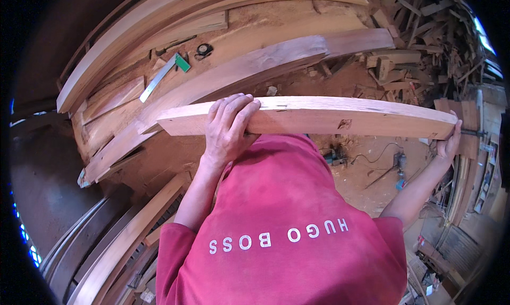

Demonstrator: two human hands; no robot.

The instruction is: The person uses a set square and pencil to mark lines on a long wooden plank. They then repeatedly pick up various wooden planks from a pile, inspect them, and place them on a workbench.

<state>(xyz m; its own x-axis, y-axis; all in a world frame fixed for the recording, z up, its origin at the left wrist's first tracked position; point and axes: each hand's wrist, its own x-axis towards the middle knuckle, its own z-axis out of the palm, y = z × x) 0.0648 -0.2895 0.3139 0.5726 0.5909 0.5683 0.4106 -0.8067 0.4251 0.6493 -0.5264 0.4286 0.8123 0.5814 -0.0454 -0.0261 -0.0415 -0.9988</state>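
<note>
A long wooden board (303,124) lies level across the view in front of my red shirt. Its pale top edge bows slightly, and its side face has a small chiselled-looking hole near the middle and a smaller mark near the right end. My left hand (228,127) is wrapped over the board toward its left end, fingers curled across the top edge. At the far right end, my right hand (451,139) grips the board's end, its fingers partly hidden. Both arms are spread wide.
Ahead is a workbench (297,26) with curved timbers, a try square with a green handle (182,63) and a round black tape measure (203,50). Scrap wood (425,34) is heaped at the far right. A corded power tool (399,161) lies on the sawdust floor. Planks (127,236) stand at left.
</note>
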